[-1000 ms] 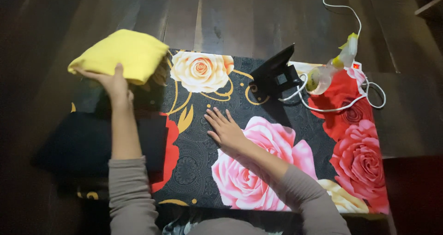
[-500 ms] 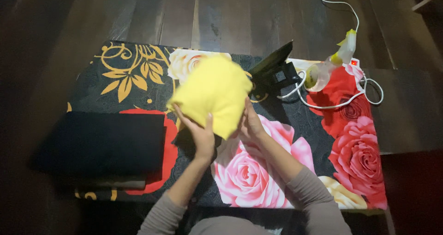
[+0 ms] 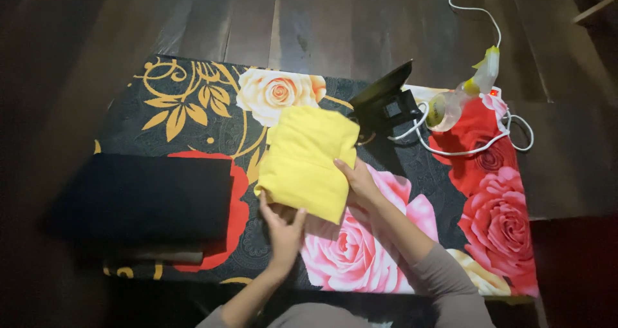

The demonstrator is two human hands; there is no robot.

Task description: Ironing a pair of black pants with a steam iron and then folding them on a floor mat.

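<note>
Plain yellow folded cloth (image 3: 309,160), black cover (image 3: 193,128) patterned with pink, red and cream roses and gold scrolls, black folded pile (image 3: 138,199), white cord (image 3: 479,144)
</note>
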